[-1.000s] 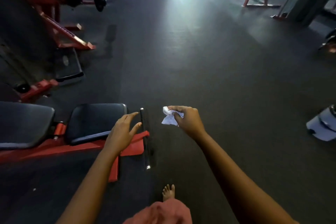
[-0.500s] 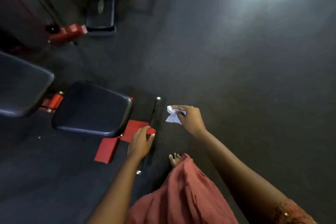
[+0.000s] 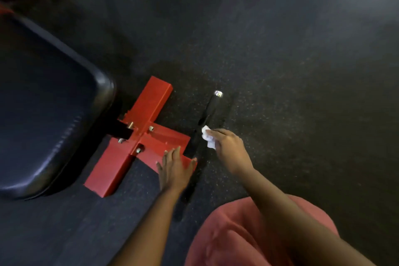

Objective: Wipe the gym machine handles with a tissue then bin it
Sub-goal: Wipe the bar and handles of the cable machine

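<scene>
Beside red bench foot (image 3: 138, 138), your right hand (image 3: 228, 149) pinches tissue (image 3: 208, 137) against handle bar (image 3: 210, 110); left hand (image 3: 174, 168) spread flat, empty; open floor (image 3: 302, 71) rightward.

Right hand (image 3: 228, 149) presses tissue (image 3: 208, 137) against black handle (image 3: 212, 107)

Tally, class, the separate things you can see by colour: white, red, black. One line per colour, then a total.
White: 1, the tissue in the right hand.
Red: 1, the machine's base frame.
Black: 2, the seat pad and the handle bar.
Total: 4.
</scene>
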Available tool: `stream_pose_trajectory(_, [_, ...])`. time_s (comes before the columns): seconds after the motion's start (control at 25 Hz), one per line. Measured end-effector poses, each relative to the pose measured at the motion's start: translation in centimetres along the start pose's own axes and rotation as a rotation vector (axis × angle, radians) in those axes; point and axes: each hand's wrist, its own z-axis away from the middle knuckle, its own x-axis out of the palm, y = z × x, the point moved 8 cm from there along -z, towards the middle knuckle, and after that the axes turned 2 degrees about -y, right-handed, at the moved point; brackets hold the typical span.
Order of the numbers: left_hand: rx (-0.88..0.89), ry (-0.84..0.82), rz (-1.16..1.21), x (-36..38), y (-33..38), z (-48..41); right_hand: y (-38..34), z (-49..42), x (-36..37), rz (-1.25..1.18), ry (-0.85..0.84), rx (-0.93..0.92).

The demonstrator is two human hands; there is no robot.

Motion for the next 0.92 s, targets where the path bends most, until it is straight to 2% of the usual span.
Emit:
stream_pose_trajectory(0.12, [-0.02, 0.028, 0.011, 3.8, -2.1, -3.0, 0.3, -2.5, 6.2, 0.337, -0.088, -0.411])
stream_pose_trajectory(0.2, [0.025, 0.079, 0.057, 4.7, -3.1, -3.5, 1.1, -2.8, 9.9, 0.506, -0.184, -0.599])
stream_pose_trajectory(0.32, [0.055, 0.093, 0.133, 5.2, -3.6, -3.3, 3.1, -2.2, 12.2, 0.702, -0.267, -0.718])
stream_pose_trajectory(0.48, [0.023, 0.025, 0.164, 5.2, -3.7, -4.0, 3.5, -3.2, 11.4, 0.809, -0.365, -0.92])
stream_pose_trajectory(0.6, [0.038, 0.024, 0.148, 4.8, -3.6, -4.2, 4.0, -5.8, 9.9, 0.887, -0.4, -0.939])
stream_pose_trajectory(0.76, [0.041, 0.032, 0.137, 4.7, -3.6, -4.0, 4.4, -8.8, 7.2, 0.914, -0.285, -0.864])
stream_pose_trajectory(0.84, [0.037, 0.03, 0.139, 4.7, -3.6, -4.0, 4.1, -7.9, 8.1, 0.838, -0.23, -0.824])
stream_pose_trajectory(0.92, [0.05, 0.034, 0.13, 4.7, -3.5, -4.1, 4.0, -4.7, 10.7, 0.833, -0.247, -0.883])
